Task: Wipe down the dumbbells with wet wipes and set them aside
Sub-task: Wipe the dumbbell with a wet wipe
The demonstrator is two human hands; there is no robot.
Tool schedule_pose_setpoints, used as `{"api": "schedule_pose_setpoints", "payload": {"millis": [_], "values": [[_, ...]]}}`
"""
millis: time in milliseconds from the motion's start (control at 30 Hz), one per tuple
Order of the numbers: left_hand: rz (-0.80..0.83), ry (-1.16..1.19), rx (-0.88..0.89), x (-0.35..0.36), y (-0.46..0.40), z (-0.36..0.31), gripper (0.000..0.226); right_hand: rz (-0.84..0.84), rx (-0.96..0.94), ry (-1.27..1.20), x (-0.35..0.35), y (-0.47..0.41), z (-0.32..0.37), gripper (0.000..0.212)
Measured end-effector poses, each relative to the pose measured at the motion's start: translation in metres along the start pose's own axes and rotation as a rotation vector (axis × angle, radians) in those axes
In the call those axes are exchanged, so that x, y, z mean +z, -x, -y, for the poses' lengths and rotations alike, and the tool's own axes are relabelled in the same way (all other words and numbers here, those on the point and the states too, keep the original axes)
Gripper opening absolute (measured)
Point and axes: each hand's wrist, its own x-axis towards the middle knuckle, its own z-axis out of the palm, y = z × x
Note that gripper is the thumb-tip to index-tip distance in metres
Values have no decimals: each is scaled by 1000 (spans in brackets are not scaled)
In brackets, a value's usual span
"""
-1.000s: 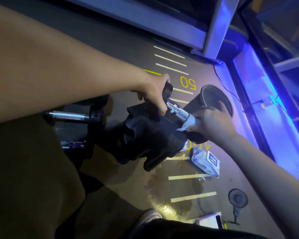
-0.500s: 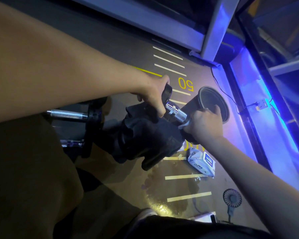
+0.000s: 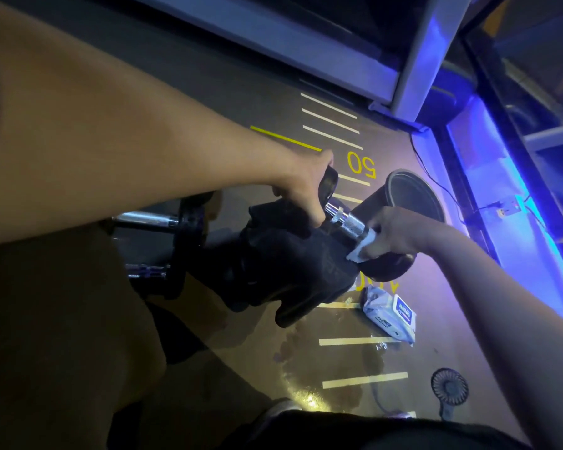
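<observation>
A dumbbell with a knurled chrome handle (image 3: 345, 220) and black end plates is held tilted above the floor. My left hand (image 3: 301, 193) grips its upper black plate. My right hand (image 3: 392, 233) holds a white wet wipe (image 3: 363, 246) wrapped round the lower end of the handle. The lower plate (image 3: 389, 266) shows under my right hand. Another dumbbell (image 3: 163, 222) lies on the floor to the left, and a chrome handle (image 3: 147, 271) lies just below it.
A pack of wet wipes (image 3: 390, 311) lies on the floor near a wet patch (image 3: 309, 384). A black round bin (image 3: 413, 198) stands behind the dumbbell. Black cloth (image 3: 283, 271) hangs beneath my left hand. A small fan (image 3: 449, 389) lies lower right. Blue-lit rail on the right.
My right hand with the wipe has slid a little along the chrome handle toward the lower plate. My left hand keeps its grip on the upper plate.
</observation>
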Motion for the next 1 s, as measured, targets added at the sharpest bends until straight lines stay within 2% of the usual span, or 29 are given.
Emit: {"api": "schedule_pose_setpoints", "payload": {"millis": [100,200,333,400,533,633,733,833,933,1000], "values": [[-1,22,3,0,0,2,96,-115,47,228,11,4,7,49],[12,28,-5,-2,-1,1,95,-405,141,505,31,10,13,59],[2,17,-44,-2,-2,1,91,-606,189,524,50,15,13,56],[1,-10,-35,0,-3,1,96,-554,177,431,49,16,11,55],[8,-1,-27,-1,-2,2,92,-283,120,44,22,23,6,43],[1,6,-21,-1,-1,2,90,-309,182,-168,9,28,0,47],[1,21,-26,-1,-1,2,90,-387,198,-197,10,33,-3,43],[0,25,-27,-1,-1,0,94,-400,172,-204,21,33,-5,49],[4,22,-25,-1,0,0,99,-387,93,-90,32,32,-3,53],[5,21,-23,-1,0,-1,98,-385,107,-27,31,31,2,49]]}}
